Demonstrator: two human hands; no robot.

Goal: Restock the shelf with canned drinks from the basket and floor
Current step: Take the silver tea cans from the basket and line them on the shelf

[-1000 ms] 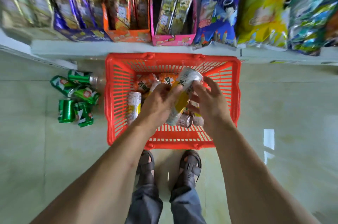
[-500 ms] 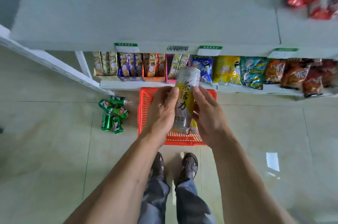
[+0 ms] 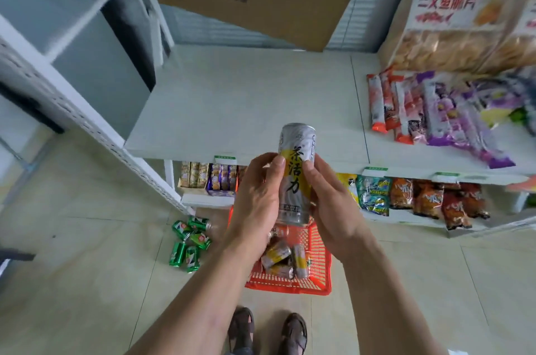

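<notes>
A tall silver and yellow can (image 3: 296, 174) stands upright in front of me, held between both hands. My left hand (image 3: 256, 201) grips its left side and my right hand (image 3: 330, 203) its right side. The can is level with the front edge of a bare white shelf (image 3: 246, 99). Below my hands, a red basket (image 3: 322, 264) on the floor holds several more cans (image 3: 278, 253). Several green cans (image 3: 188, 241) lie on the floor to the basket's left.
Snack packets (image 3: 435, 111) lie on the right part of the shelf, with a big bag (image 3: 464, 21) behind them. A cardboard sheet (image 3: 261, 3) leans at the shelf's back. The lower shelf holds boxes (image 3: 208, 177) and crisp bags (image 3: 420, 198). My sandalled feet (image 3: 266, 331) stand behind the basket.
Both hands have lifted the silver and yellow can out of the basket and up to the height of the bare shelf. My view has tilted upward.
</notes>
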